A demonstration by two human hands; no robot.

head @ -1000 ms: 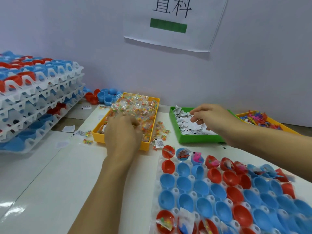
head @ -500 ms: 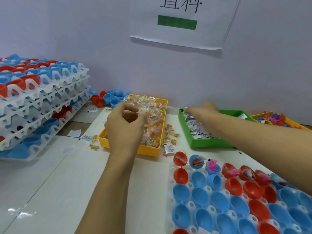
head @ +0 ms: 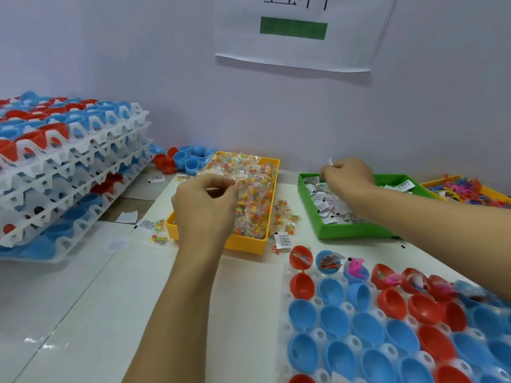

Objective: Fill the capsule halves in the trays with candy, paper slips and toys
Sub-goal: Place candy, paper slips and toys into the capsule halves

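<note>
Capsule halves on white table, pale wall (paper sign), left hand grip pinching candy packet, right hand pinching paper slip.

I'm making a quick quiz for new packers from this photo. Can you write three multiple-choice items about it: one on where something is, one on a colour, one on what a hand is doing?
1. Where does the green bin sit?
A. Left of the candy bin
B. Between the candy bin and the toy bin
C. On the stacked trays

2. What colour is the candy bin?
A. Yellow
B. Green
C. White

3. What is the right hand doing?
A. Lying flat on the table
B. Pressing a capsule half in the tray
C. Pinching a paper slip above the green bin

Answers:
1 B: the candy bin is to its left and the toy bin to its right.
2 A: its walls are yellow.
3 C: a paper slip sticks up from its curled fingers over the slips.
</note>
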